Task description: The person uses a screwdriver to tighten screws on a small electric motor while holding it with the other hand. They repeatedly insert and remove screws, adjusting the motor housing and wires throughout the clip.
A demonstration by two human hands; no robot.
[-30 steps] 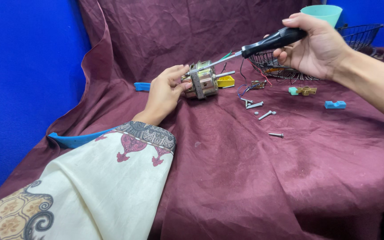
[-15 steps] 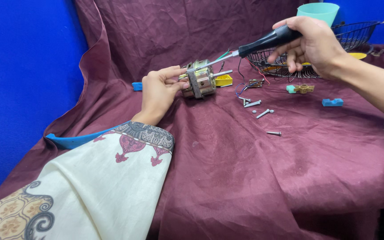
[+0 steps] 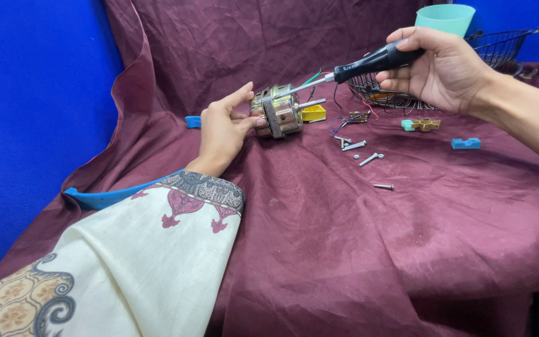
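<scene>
Since the earlier frames the left hand point(image 3: 223, 131) has kept its place against the small metal motor point(image 3: 280, 112), while the right hand point(image 3: 435, 68) and its screwdriver point(image 3: 350, 67) have shifted only slightly, the tip staying at the motor's top edge. At the left, the left hand rests open, fingertips pressed to the motor's near end, steadying it on the maroon cloth point(image 3: 357, 249). Moving right, the screwdriver slants down from the right hand, which is closed around the black handle. Doing this step well seems to call for a firm brace from the left hand and a tip seated squarely before turning. Loose screws point(image 3: 363, 153) lie below the right hand. Whatever the tip meets is too small to make out, and the wire basket point(image 3: 500, 47) behind the right hand is partly hidden.
</scene>
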